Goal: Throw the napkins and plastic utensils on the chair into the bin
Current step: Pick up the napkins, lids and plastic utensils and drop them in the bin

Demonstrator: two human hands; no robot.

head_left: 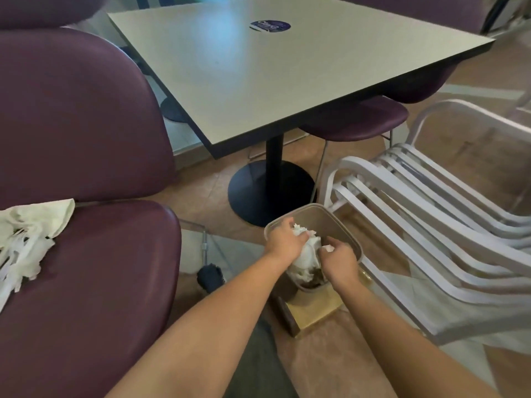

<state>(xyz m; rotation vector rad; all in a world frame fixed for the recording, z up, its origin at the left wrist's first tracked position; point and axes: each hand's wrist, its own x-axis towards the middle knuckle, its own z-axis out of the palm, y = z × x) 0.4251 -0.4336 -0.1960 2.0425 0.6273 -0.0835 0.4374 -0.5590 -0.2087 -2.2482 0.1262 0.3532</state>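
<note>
Head view is showing a person leaning over a small bin (342,222) on the floor, at five o'clock from the table (287,76). Largest in frame, the purple chair (94,268) at nine o'clock is holding more waste: a napkin (43,218) and white plastic utensils (20,254) lying on its seat, well apart from the bin. Both hands are working inside the bin's rim. The left hand (283,241) is gripping a wad of white napkins (306,254), fingers curled over it; the right hand (339,261) is pinching its other side. Judging from this, pressing the wad low before letting go should keep scraps from spilling, and the bin looks light enough to tip.
</note>
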